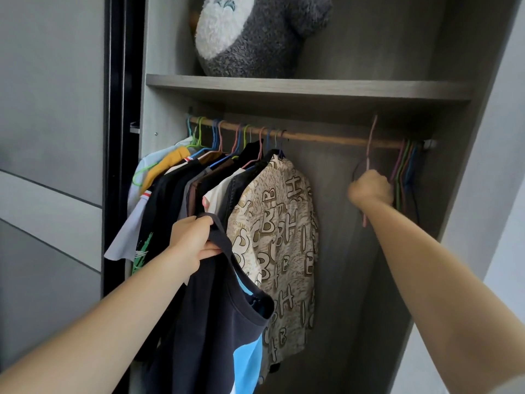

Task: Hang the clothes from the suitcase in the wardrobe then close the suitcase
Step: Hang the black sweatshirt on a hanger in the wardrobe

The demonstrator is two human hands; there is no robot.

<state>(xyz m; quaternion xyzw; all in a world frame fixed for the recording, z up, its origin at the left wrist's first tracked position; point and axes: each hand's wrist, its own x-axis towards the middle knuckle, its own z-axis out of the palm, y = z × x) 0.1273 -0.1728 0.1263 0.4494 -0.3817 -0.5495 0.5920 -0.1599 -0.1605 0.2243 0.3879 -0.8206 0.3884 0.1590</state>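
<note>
My left hand (196, 240) grips the neckline of a dark navy T-shirt with a light blue panel (227, 331), held up in front of the hung clothes. My right hand (370, 190) grips a pink hanger (369, 143) whose hook sits over the wooden rail (326, 137) at the right. Several empty coloured hangers (404, 166) hang just right of that hand. On the rail's left half hang several garments, the nearest a beige shirt printed with letters (279, 237). The suitcase is out of view.
A grey and white plush toy (255, 35) sits on the shelf (306, 88) above the rail. A dark door frame (113, 137) and grey panels border the wardrobe on the left. The wardrobe's side wall (468, 137) stands close at the right.
</note>
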